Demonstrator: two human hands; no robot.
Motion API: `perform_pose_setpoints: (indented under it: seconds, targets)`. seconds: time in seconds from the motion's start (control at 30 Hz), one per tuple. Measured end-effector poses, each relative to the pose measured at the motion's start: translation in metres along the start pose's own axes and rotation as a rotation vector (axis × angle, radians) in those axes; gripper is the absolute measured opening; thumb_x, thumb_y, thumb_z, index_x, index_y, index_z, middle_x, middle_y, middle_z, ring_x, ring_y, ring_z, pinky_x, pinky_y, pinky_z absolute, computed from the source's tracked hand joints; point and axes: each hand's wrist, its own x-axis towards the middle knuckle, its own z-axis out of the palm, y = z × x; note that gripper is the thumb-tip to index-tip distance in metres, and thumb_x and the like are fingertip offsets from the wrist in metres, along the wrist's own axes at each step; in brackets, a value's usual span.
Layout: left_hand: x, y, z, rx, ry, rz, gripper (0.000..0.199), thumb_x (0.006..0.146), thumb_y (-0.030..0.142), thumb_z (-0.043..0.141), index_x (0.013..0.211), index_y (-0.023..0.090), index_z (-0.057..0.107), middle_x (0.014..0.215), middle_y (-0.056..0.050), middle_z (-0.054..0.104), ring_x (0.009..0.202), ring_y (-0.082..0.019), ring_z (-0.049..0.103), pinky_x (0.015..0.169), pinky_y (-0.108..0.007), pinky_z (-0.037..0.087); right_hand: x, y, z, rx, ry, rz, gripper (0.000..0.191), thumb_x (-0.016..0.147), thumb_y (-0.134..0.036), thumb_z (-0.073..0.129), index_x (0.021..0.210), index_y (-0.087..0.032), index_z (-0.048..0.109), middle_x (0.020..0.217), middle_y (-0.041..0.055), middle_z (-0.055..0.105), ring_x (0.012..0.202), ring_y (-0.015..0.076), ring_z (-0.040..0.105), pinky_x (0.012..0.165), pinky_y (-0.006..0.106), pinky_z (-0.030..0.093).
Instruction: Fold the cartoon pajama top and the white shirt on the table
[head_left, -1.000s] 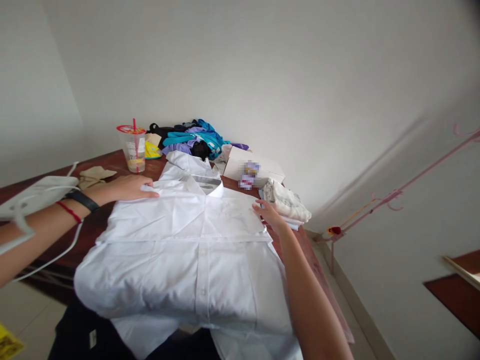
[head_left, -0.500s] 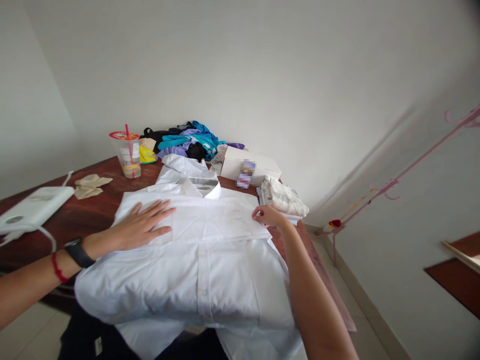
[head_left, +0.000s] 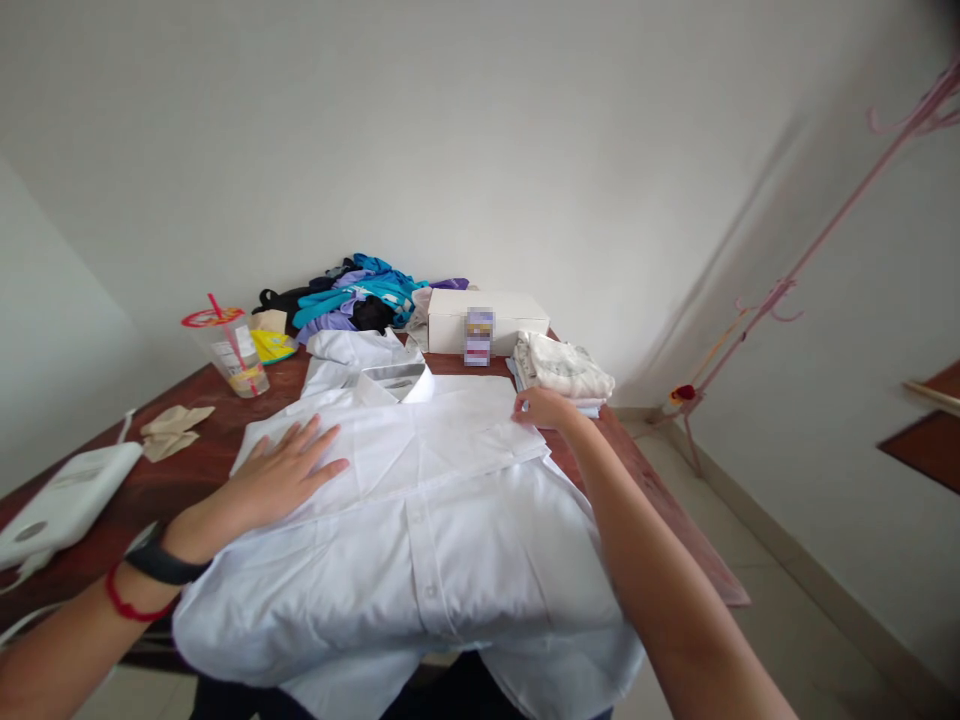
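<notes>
A white button-up shirt (head_left: pixel 390 560) lies over the table, its collar at the far end and its lower part hanging off the near edge. Folded white cloth forms a flat band across its upper part. My left hand (head_left: pixel 281 475), with a dark wristband and a red cord at the wrist, rests flat on the left of that band, fingers spread. At the band's right edge my right hand (head_left: pixel 544 408) is closed, thumb and fingertips pinching the shirt's edge. More white cloth (head_left: pixel 356 350) lies beyond the collar.
On the dark red table (head_left: pixel 169 500) are a white device with cables (head_left: pixel 71 500), a crumpled beige cloth (head_left: pixel 176 430) and a plastic cup (head_left: pixel 236 355). Behind sit piled clothes (head_left: pixel 367 295), a white box (head_left: pixel 517 315) and folded clothes (head_left: pixel 562 370). A pink rack (head_left: pixel 780 290) stands right.
My view has shifted and tilted slightly. My left hand stays flat on the shirt, and my right hand stays at its right edge. The shirt's folded band looks little changed.
</notes>
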Motion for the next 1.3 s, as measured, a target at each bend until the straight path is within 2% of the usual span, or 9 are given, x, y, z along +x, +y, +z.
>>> perform_pose_setpoints:
  seconds: [0.1,0.17,0.3,0.47,0.63,0.77,0.9,1.1,1.3]
  targets:
    - [0.008,0.015,-0.006,-0.047,-0.026,0.095,0.071,0.102,0.062,0.035,0.165,0.030,0.025,0.171,-0.010,0.017,0.157,-0.038,0.020,0.121,-0.065,0.022,0.001,-0.015,0.006,0.001,0.278,-0.030,0.021,0.095,-0.035,0.060,0.084,-0.019,0.069,0.081,0.0087,0.068,0.076,0.0204,0.058,0.059,0.028,0.031]
    - [0.016,0.025,-0.013,-0.071,-0.027,0.142,0.073,0.103,0.063,0.032,0.165,0.027,0.025,0.171,-0.010,0.017,0.157,-0.036,0.018,0.123,-0.062,0.022,0.001,-0.028,0.017,0.028,0.385,-0.103,0.032,0.100,-0.040,0.052,0.081,-0.019,0.067,0.075,0.0070,0.066,0.071,0.0187,0.055,0.060,0.029,0.029]
    - [0.036,0.050,-0.029,-0.090,-0.016,0.289,0.066,0.103,0.061,0.036,0.160,0.029,0.040,0.169,-0.009,0.025,0.155,-0.035,0.027,0.121,-0.057,0.029,0.002,-0.046,0.046,0.041,0.255,-0.256,0.030,0.098,-0.039,0.057,0.076,-0.020,0.066,0.073,0.0041,0.066,0.066,0.0161,0.053,0.061,0.028,0.028]
    - [0.054,0.101,-0.045,-0.078,-0.087,0.597,0.064,0.099,0.070,0.040,0.155,0.040,0.045,0.165,-0.003,0.039,0.151,-0.029,0.038,0.121,-0.047,0.031,0.007,-0.047,0.066,0.031,0.165,-0.260,0.035,0.097,-0.041,0.057,0.070,-0.020,0.063,0.069,0.0022,0.065,0.064,0.0146,0.052,0.060,0.027,0.027]
    - [0.081,0.139,-0.034,-0.110,0.028,0.673,0.061,0.100,0.064,0.045,0.152,0.033,0.051,0.163,-0.006,0.042,0.152,-0.032,0.035,0.121,-0.050,0.031,0.010,-0.044,0.067,0.027,0.159,-0.207,0.037,0.098,-0.042,0.055,0.068,-0.020,0.062,0.068,0.0020,0.065,0.063,0.0143,0.051,0.059,0.027,0.026]
    - [0.103,0.141,0.001,-0.181,0.088,0.638,0.059,0.103,0.058,0.044,0.152,0.026,0.052,0.161,-0.012,0.045,0.151,-0.034,0.038,0.120,-0.051,0.036,0.012,-0.045,0.070,-0.010,0.145,-0.180,0.037,0.097,-0.043,0.056,0.068,-0.021,0.063,0.068,0.0024,0.066,0.064,0.0153,0.052,0.058,0.028,0.026]
    - [0.112,0.134,0.029,-0.227,0.150,0.640,0.058,0.104,0.055,0.044,0.154,0.024,0.050,0.165,-0.013,0.038,0.153,-0.034,0.034,0.123,-0.053,0.030,0.013,-0.045,0.072,-0.038,0.146,-0.175,0.039,0.098,-0.046,0.054,0.069,-0.021,0.063,0.066,0.0018,0.064,0.064,0.0153,0.051,0.058,0.028,0.026]
    - [0.116,0.126,0.039,-0.256,0.161,0.653,0.059,0.104,0.057,0.042,0.155,0.027,0.048,0.168,-0.011,0.031,0.155,-0.032,0.028,0.125,-0.051,0.025,0.011,-0.048,0.073,-0.054,0.138,-0.160,0.040,0.097,-0.045,0.054,0.067,-0.021,0.060,0.065,0.0008,0.062,0.062,0.0144,0.049,0.059,0.027,0.026]
    - [0.115,0.123,0.048,-0.244,0.285,0.500,0.060,0.102,0.058,0.046,0.150,0.023,0.054,0.164,-0.015,0.039,0.152,-0.035,0.034,0.124,-0.051,0.027,0.008,-0.050,0.074,-0.035,0.156,-0.145,0.041,0.095,-0.047,0.053,0.064,-0.021,0.054,0.062,-0.0005,0.057,0.061,0.0138,0.046,0.060,0.026,0.027]
